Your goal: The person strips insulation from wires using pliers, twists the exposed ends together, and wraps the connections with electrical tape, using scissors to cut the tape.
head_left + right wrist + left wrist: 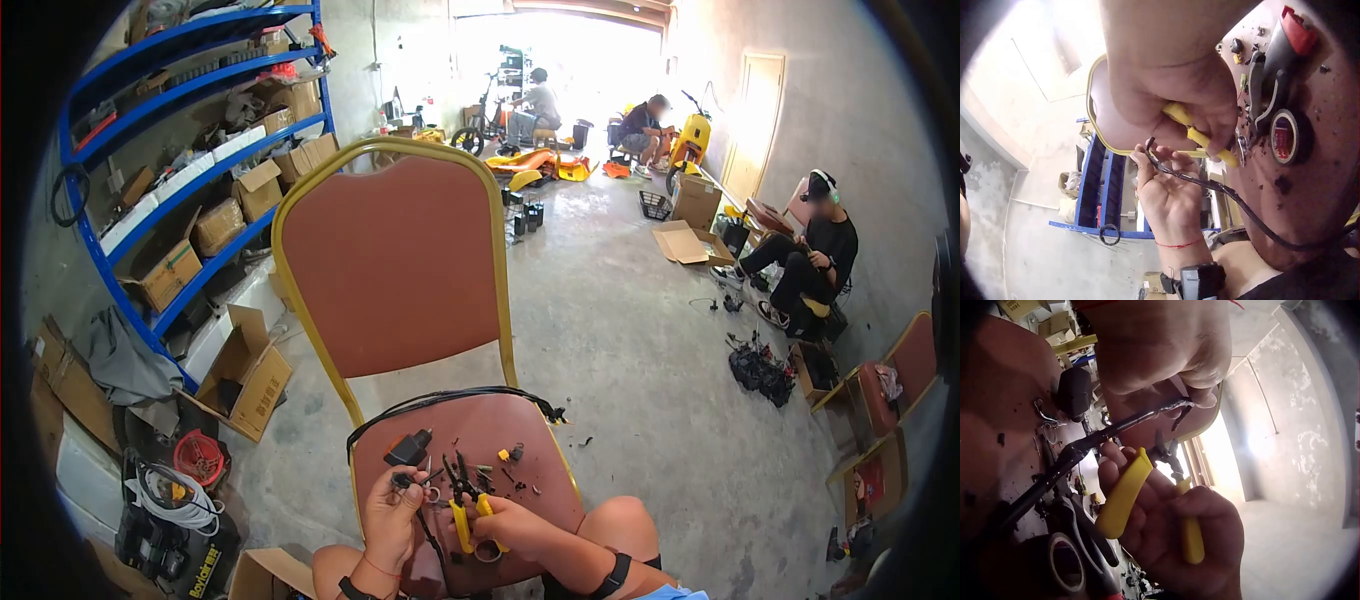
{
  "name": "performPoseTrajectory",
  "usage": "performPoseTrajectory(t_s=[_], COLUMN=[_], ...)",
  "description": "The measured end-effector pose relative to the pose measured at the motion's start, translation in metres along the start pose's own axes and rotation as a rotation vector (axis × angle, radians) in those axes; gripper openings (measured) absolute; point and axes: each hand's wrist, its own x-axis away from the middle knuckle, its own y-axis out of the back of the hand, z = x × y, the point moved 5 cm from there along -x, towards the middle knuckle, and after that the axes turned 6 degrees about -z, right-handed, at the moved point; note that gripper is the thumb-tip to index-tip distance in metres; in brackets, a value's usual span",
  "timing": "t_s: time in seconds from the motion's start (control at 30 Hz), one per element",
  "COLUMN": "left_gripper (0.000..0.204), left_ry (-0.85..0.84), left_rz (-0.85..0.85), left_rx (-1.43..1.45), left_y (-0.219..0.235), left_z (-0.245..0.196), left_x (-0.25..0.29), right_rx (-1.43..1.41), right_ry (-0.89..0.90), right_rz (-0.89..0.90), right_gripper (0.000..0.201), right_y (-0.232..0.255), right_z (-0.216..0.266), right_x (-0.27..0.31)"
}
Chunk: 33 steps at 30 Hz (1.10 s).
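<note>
My left hand (392, 505) pinches the end of a black cable (1116, 428) between thumb and fingertips; the cable runs down over the chair seat in the head view. My right hand (512, 527) grips yellow-handled pliers (462, 515), whose handles stand spread and whose dark jaws point away from me, just right of the left hand. In the left wrist view the right hand (1191, 531) is curled about both handles (1124, 499). The right wrist view has the left hand (1171, 187) palm up, the cable end at its fingertips. The pliers' jaws are hidden there.
On the red chair seat (400, 430) lie a black-and-red tool (408, 448), a tape roll (1291, 137), larger grey-jawed pliers (1263, 94) and small scraps. Long black cables (440, 396) loop across its back. Blue shelves (200, 170) stand left; a seated person (828, 240) is at right.
</note>
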Motion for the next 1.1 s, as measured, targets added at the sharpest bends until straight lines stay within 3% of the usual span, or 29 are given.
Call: performPoseTrajectory(t_s=[0.17,0.27,0.37,0.77,0.97,1.1], left_gripper=[0.033,0.027,0.027,0.026,0.026,0.026], left_ry=[0.027,0.047,0.081,0.107,0.113,0.102], left_rz=[0.004,0.044,0.065,0.097,0.093,0.091], left_rx=[0.017,0.001,-0.011,-0.049,-0.074,-0.067], left_y=[-0.003,0.000,0.002,-0.004,-0.005,-0.005], left_z=[0.000,0.003,0.010,0.009,0.008,0.009], left_x=[-0.001,0.000,-0.001,0.002,0.002,0.002], right_rx=[0.082,0.102,0.033,0.011,0.210,0.229], right_ry=[0.036,0.007,0.025,0.056,0.134,0.038], right_rz=[-0.009,-0.061,-0.030,0.009,0.015,-0.004], right_gripper=[0.028,0.030,0.030,0.036,0.034,0.029], right_y=[-0.011,0.007,-0.017,-0.012,-0.001,0.004], right_z=[0.018,-0.007,0.024,0.013,0.003,-0.002], right_x=[0.014,-0.005,0.021,0.013,0.001,-0.003])
